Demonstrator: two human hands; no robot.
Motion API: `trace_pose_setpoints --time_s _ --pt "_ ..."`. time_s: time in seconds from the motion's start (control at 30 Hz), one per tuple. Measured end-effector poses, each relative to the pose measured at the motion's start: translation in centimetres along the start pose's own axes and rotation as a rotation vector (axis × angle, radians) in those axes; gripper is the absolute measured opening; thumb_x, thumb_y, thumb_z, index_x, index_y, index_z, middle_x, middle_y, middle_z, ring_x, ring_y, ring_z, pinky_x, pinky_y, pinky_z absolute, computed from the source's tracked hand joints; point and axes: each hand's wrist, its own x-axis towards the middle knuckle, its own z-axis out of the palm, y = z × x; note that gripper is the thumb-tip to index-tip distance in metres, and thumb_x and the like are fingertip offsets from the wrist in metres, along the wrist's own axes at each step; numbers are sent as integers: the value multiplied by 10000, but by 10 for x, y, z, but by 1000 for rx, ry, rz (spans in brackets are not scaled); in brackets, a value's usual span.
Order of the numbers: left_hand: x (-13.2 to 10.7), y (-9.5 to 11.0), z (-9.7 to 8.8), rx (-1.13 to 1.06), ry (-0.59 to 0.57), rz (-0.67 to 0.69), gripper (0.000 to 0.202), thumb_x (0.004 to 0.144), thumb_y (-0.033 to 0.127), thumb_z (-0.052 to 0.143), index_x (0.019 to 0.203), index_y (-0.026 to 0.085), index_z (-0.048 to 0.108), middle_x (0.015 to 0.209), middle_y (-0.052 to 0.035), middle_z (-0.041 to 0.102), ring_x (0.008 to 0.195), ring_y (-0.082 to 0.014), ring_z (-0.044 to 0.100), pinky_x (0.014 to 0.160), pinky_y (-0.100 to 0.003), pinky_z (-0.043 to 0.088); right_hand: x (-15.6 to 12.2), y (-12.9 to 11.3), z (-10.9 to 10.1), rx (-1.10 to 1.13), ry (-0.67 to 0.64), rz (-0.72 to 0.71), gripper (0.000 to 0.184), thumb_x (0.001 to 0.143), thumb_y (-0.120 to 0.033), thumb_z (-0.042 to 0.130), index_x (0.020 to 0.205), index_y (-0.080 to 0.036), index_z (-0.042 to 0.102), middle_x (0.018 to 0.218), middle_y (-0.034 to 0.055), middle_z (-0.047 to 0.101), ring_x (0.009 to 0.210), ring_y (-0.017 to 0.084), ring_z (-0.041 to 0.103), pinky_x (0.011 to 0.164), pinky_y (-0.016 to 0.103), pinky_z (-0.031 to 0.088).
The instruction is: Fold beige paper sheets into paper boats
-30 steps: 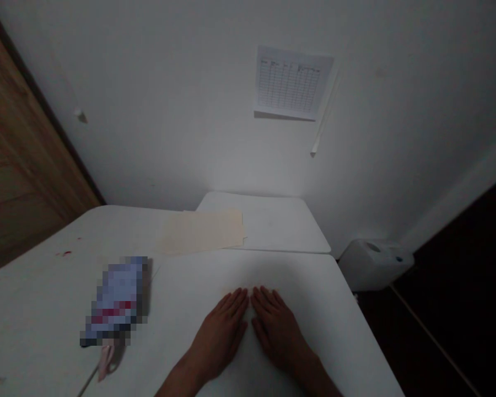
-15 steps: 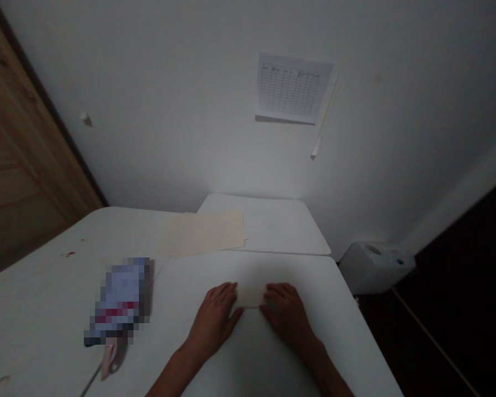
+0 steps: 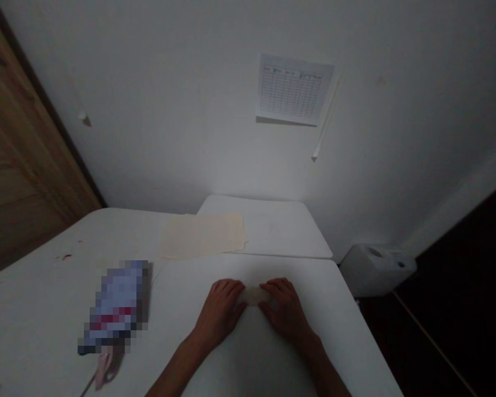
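Note:
Between my hands lies a small, pale cream rectangle (image 3: 253, 296) that looks like folded paper, low over the white table. My left hand (image 3: 223, 302) grips its left end, fingers curled along the far side and thumb at the near edge. On the right end, my right hand (image 3: 282, 304) has the same kind of hold. Only the middle of the piece shows; both ends are hidden under fingers. Farther back and to the left are larger cream paper sheets (image 3: 204, 236), lying flat with uneven edges.
A blurred-out bluish item (image 3: 116, 303) with a pinkish strap (image 3: 103, 368) lies on the left of the white table (image 3: 182, 286). Behind rises a wall with a printed sheet (image 3: 295, 91). Right of the table stands a white container (image 3: 378, 270); a wooden panel (image 3: 20, 143) is at left.
My hands have come closer together, mainly by the left one shifting right. Less of the cream piece shows between them, and the fingers are curled further round its ends.

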Motion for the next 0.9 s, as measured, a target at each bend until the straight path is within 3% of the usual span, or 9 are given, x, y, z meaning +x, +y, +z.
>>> trace_pose_setpoints --time_s 0.33,0.57,0.77,0.9 --pt "-6 1 -5 51 119 49 153 889 180 524 1027 189 591 1080 -98 624 1007 -249 565 888 -434 452 -6 1 0 -25 115 -54 135 907 -182 568 966 -245 671 905 42 661 977 228 536 879 405 455" --pt "-9 11 -12 -49 74 62 171 930 213 458 895 198 624 860 -62 654 785 -189 605 703 -320 516 -4 -1 -3 -46 192 -41 175 884 -106 562 880 -243 671 952 37 668 981 215 541 894 392 442" --pt "-6 6 -2 -23 201 -6 186 893 291 549 1029 187 624 1059 -101 658 958 -226 619 833 -371 528 -2 2 2 -43 211 -18 170 865 -94 563 895 -216 676 912 44 672 918 209 562 853 372 455" --pt "2 4 3 28 160 -95 243 856 329 597 1047 183 629 1092 -108 659 983 -249 619 833 -386 532 -1 1 1 -44 212 31 155 867 -119 552 918 -205 670 909 48 676 898 205 577 837 356 460"
